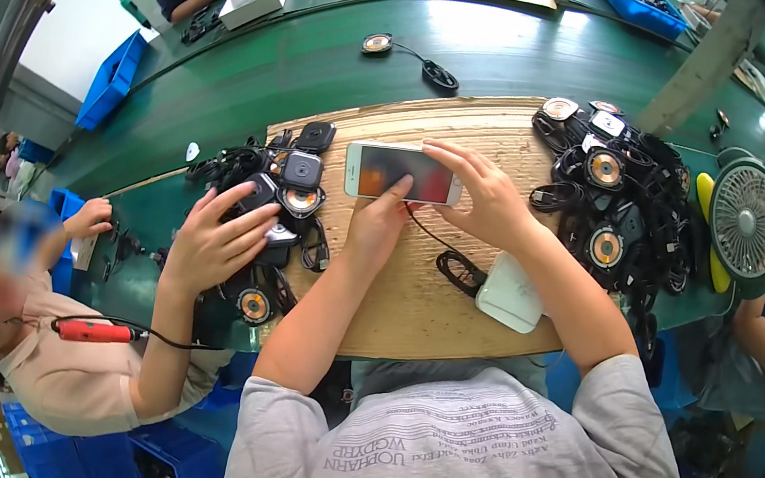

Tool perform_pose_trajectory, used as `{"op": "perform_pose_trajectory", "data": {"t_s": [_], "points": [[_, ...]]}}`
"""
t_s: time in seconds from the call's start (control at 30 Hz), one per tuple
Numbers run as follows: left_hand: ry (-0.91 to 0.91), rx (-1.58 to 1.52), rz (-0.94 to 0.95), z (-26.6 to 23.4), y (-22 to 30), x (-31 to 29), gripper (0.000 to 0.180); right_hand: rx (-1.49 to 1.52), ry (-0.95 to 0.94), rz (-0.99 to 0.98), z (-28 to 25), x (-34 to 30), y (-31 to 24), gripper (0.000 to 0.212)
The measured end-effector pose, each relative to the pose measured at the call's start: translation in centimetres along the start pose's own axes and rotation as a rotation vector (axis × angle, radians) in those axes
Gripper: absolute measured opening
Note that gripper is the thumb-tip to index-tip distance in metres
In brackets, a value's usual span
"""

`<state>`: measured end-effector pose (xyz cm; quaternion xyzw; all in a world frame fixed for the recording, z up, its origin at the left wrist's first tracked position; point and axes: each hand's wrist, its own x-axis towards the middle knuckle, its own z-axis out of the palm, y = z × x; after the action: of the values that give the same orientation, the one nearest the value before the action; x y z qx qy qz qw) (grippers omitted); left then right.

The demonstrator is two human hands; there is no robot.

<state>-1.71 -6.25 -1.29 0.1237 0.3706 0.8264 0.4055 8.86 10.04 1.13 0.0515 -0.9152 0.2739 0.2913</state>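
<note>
A white-framed smartphone (369,171) is held sideways over the cardboard, its screen lit with dark, orange and red patches. My right hand (491,200) grips its right end, fingers along the upper edge and thumb at the lower. My left hand (378,227) is closed at the lower edge, one digit lying across the screen; its other fingers are mostly hidden. From beneath the phone a thin black cable runs to a coiled bundle (461,272) beside a white rounded-square device (510,293), which lies near my right forearm.
Piles of round and square chargers with black cables lie left (302,169) and right (606,168) on the cardboard (409,326). A co-worker's hand (224,241) reaches over the left pile. A small fan (747,217) stands at right. One charger (377,44) sits on the green belt (516,57).
</note>
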Motion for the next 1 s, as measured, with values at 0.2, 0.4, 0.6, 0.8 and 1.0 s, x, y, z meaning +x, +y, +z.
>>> {"op": "perform_pose_trajectory", "data": {"t_s": [0.2,0.4,0.6,0.8,1.0], "points": [[-0.001,-0.028,0.044,1.5,-1.0,0.2,0.031,-0.043,0.008,-0.021,-1.1,-0.4,0.4,0.083],[0.091,0.206,0.084,-1.3,-2.8,1.0,0.034,-0.170,0.049,0.115,-1.0,-1.5,1.3,0.086],[0.167,0.767,0.494,0.3,-0.4,-0.4,0.020,-0.376,-0.134,0.416,-2.9,-2.7,2.4,0.083],[-0.408,1.596,0.486,1.6,-1.6,-2.7,0.015,-0.320,-0.158,0.203,-4.8,-7.7,-1.9,0.085],[-0.632,1.901,0.598,2.5,-0.5,-4.5,0.017,-0.206,-0.209,0.217,-4.2,-12.9,-7.4,0.088]]}}
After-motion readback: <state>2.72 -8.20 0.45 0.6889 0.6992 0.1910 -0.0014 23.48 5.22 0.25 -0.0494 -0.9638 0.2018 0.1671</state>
